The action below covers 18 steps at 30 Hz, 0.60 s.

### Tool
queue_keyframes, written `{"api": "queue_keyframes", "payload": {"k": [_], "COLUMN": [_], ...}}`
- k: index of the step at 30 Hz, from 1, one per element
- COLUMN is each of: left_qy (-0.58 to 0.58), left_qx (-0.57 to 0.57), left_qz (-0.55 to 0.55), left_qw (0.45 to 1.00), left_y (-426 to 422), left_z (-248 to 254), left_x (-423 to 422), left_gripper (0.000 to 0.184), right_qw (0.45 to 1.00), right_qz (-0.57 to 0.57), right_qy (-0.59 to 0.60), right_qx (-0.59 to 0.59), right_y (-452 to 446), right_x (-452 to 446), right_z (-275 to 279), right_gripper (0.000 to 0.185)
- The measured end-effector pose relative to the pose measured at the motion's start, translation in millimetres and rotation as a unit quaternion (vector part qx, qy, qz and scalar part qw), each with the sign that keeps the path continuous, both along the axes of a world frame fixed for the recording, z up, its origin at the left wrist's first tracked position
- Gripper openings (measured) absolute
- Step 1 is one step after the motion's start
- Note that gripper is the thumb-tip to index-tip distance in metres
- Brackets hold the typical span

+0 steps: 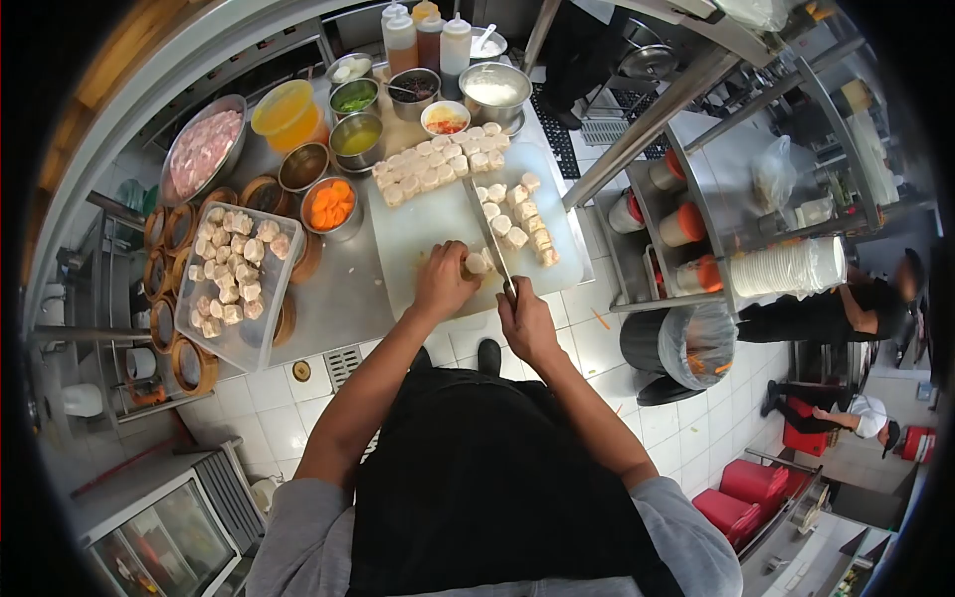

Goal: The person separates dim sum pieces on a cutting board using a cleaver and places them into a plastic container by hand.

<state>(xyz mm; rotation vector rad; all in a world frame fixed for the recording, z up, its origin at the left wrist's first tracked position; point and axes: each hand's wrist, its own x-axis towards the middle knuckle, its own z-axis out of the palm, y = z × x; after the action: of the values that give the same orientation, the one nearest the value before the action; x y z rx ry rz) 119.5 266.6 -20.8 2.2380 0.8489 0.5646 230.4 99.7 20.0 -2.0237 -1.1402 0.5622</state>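
My right hand (527, 323) is wrapped round the handle of a knife (490, 235), its long blade pointing away from me over the white cutting board (423, 244). Close to the blade's left side, my left hand (445, 279) is closed with its fingertips on a pale round piece of food (479, 262). Right of the blade lie loose pale chunks (515, 237) and a short row of pieces (542, 242). Across the far part of the board stretches a block of similar pale pieces (438, 164) in tight rows.
To the left, a clear plastic tub (267, 333) holds more pale chunks, with bamboo steamers (194, 366) around it. Bowls of carrot slices (331, 205), raw meat (204, 147) and white powder (494, 88) stand farther back, near squeeze bottles (455, 45). A lined bin (696, 343) stands right; other people (870, 308) are beyond.
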Motion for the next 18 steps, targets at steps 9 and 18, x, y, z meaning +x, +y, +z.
{"api": "queue_keyframes", "payload": {"k": [9, 18], "left_qy": [-0.023, 0.045], "left_qx": [-0.016, 0.082], "left_qz": [0.019, 0.002], "left_qw": [0.999, 0.996], "left_y": [-4, -4], "left_z": [-6, 2], "left_x": [-1, 11], "left_gripper": [0.04, 0.069], "right_qw": [0.994, 0.998], "right_qz": [0.025, -0.029], "right_qy": [-0.056, 0.044], "right_qx": [-0.089, 0.026], "right_y": [11, 2], "right_x": [3, 12], "right_z": [-35, 25], "right_gripper": [0.029, 0.033]}}
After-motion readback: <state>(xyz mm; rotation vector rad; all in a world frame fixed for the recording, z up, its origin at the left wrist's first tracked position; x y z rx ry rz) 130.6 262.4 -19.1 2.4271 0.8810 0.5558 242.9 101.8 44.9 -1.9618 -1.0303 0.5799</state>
